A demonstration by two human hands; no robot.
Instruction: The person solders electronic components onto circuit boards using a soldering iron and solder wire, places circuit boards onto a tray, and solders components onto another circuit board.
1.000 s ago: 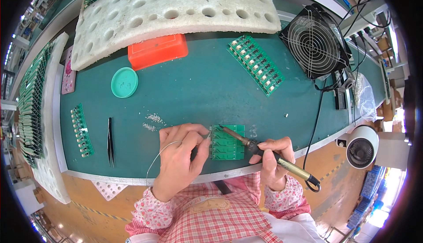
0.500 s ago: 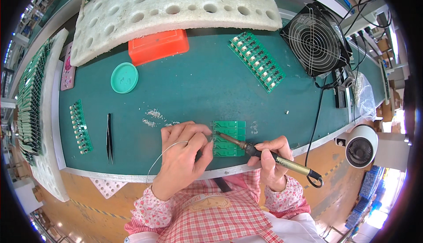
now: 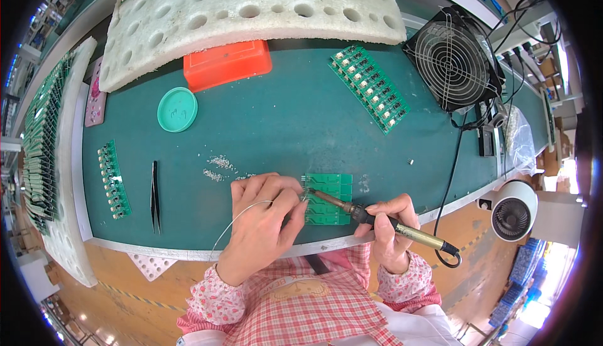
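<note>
A green circuit board [image 3: 330, 200] lies on the mat near the bench's front edge. My right hand [image 3: 391, 223] is closed round a soldering iron [image 3: 411, 234], whose tip points left and meets the board's left part. At that same edge my left hand [image 3: 267, 211] is closed in a pinch on thin solder wire [image 3: 233, 220]; the wire trails back over the hand toward the wrist. Its feeding end, close to the iron's tip, is partly hidden by my fingers. Black tweezers [image 3: 155, 196] lie to the left of my left hand.
Populated boards lie at the far right [image 3: 369, 88] and left [image 3: 113, 179]. A teal lid [image 3: 177, 110], red box [image 3: 227, 64] and white foam block [image 3: 251, 13] sit farther back. A black fan [image 3: 451, 63] stands at right. Small clippings [image 3: 220, 162] litter the mat.
Both hands, the iron and the board keep nearly the same places. The whole view has shifted very slightly; nothing was taken up or let go.
</note>
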